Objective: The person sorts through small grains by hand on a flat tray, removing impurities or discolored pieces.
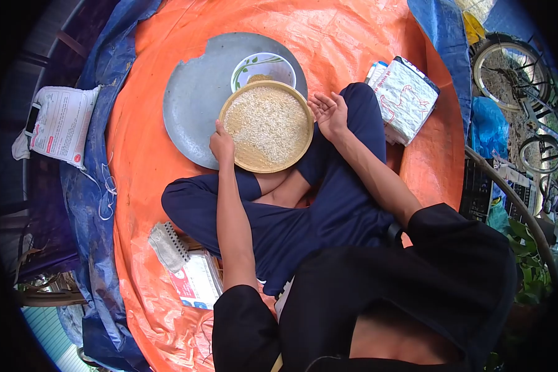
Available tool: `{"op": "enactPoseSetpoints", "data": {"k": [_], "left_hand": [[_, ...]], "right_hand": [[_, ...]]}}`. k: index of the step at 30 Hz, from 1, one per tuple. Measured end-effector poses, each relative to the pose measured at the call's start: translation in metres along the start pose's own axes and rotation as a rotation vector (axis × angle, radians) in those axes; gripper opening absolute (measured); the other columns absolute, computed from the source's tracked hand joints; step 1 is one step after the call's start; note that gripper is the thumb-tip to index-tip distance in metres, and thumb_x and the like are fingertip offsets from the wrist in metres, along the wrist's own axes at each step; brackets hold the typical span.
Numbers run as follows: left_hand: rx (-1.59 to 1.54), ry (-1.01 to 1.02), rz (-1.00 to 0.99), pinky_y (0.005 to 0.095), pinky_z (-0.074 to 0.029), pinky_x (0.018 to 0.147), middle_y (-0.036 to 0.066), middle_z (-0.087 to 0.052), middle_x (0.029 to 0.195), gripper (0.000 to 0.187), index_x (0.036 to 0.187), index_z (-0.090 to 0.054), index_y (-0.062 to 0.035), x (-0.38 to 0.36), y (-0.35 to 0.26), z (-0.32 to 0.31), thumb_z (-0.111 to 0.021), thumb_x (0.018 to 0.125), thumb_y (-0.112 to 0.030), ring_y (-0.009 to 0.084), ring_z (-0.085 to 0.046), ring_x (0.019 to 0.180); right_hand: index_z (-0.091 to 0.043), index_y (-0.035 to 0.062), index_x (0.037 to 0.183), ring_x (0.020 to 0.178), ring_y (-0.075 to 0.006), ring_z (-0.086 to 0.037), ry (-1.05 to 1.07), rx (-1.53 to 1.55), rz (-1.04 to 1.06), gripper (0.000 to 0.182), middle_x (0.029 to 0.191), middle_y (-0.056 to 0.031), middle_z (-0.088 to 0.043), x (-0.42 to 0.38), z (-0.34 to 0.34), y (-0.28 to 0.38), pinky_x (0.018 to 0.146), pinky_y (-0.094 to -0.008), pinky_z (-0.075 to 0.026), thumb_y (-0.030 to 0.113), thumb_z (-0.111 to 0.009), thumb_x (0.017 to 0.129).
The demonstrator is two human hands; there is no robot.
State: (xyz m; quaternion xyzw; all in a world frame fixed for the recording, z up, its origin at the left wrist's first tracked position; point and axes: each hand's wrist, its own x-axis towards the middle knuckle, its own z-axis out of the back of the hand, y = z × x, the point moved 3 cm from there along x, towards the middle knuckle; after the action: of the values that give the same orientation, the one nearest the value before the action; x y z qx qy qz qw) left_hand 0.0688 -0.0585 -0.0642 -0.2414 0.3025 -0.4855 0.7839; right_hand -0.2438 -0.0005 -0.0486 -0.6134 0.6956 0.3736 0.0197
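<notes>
My left hand (pixel 222 146) grips the left rim of a round, shallow sieve (pixel 310 133) with a tan edge. A layer of pale, flaky grain (pixel 263 118) covers most of its base; a tan patch shows along the lower left. My right hand (pixel 330 115) is just off the right rim, palm up, fingers loosely spread with nothing in them. Behind the sieve, partly covered by it, sits a white bowl (pixel 237 75) with green leaf patterns and some brown matter inside. Both overlap a large round grey tray (pixel 192 105) with a broken upper-left edge.
An orange tarp (pixel 142 155) lies under my crossed legs, with blue tarp (pixel 90 204) along the left. A printed white package (pixel 406 102) lies by my right knee. Near my left knee are a spiral notebook (pixel 168 247) and papers (pixel 198 279). A bicycle (pixel 514 74) is at right.
</notes>
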Motion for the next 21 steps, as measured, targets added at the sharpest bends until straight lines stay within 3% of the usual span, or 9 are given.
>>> {"op": "enactPoseSetpoints", "data": {"k": [9, 12, 15, 18, 21], "left_hand": [[0.162, 0.099, 0.089, 0.0484, -0.045, 0.085, 0.029, -0.062, 0.104, 0.069, 0.099, -0.064, 0.0069, -0.015, 0.010, 0.005, -0.029, 0.096, -0.052, 0.0434, -0.059, 0.101], [0.330, 0.030, 0.085, 0.0463, -0.044, 0.087, 0.029, -0.060, 0.107, 0.056, 0.101, -0.062, 0.0061, -0.035, -0.014, 0.020, -0.038, 0.095, -0.044, 0.0406, -0.059, 0.102], [0.506, -0.329, -0.377, 0.0426, -0.046, 0.084, 0.024, -0.060, 0.110, 0.035, 0.102, -0.060, 0.0030, -0.063, -0.052, 0.039, -0.055, 0.089, -0.029, 0.0361, -0.060, 0.098], [0.431, -0.051, -0.664, 0.0420, -0.048, 0.077, 0.018, -0.065, 0.101, 0.022, 0.093, -0.063, -0.0005, -0.069, -0.070, 0.036, -0.068, 0.078, -0.016, 0.0327, -0.063, 0.088], [0.196, 0.512, -0.551, 0.0397, -0.050, 0.070, 0.014, -0.067, 0.085, 0.014, 0.084, -0.066, -0.0030, -0.086, -0.063, 0.015, -0.069, 0.076, -0.014, 0.0303, -0.064, 0.079]], "right_hand": [[-0.058, -0.0100, 0.098, 0.092, -0.0300, -0.062, -0.003, -0.006, -0.033, 0.046, 0.095, -0.0223, -0.062, -0.003, -0.006, -0.004, 0.090, -0.0353, -0.050, 0.033, -0.044, 0.090], [-0.057, -0.0107, 0.099, 0.093, -0.0303, -0.061, 0.001, -0.024, -0.046, 0.047, 0.096, -0.0225, -0.062, -0.004, -0.006, -0.006, 0.090, -0.0352, -0.050, 0.034, -0.044, 0.090], [-0.057, -0.0113, 0.100, 0.093, -0.0306, -0.061, 0.011, -0.026, -0.065, 0.048, 0.096, -0.0226, -0.062, -0.004, -0.004, -0.007, 0.090, -0.0351, -0.050, 0.034, -0.044, 0.090], [-0.057, -0.0116, 0.101, 0.095, -0.0306, -0.061, 0.017, -0.035, -0.083, 0.048, 0.097, -0.0229, -0.062, -0.003, -0.004, -0.008, 0.090, -0.0350, -0.050, 0.034, -0.044, 0.091], [-0.057, -0.0121, 0.102, 0.096, -0.0306, -0.061, 0.024, -0.058, -0.091, 0.050, 0.098, -0.0231, -0.062, -0.002, -0.005, -0.011, 0.091, -0.0345, -0.050, 0.035, -0.045, 0.091]]}}
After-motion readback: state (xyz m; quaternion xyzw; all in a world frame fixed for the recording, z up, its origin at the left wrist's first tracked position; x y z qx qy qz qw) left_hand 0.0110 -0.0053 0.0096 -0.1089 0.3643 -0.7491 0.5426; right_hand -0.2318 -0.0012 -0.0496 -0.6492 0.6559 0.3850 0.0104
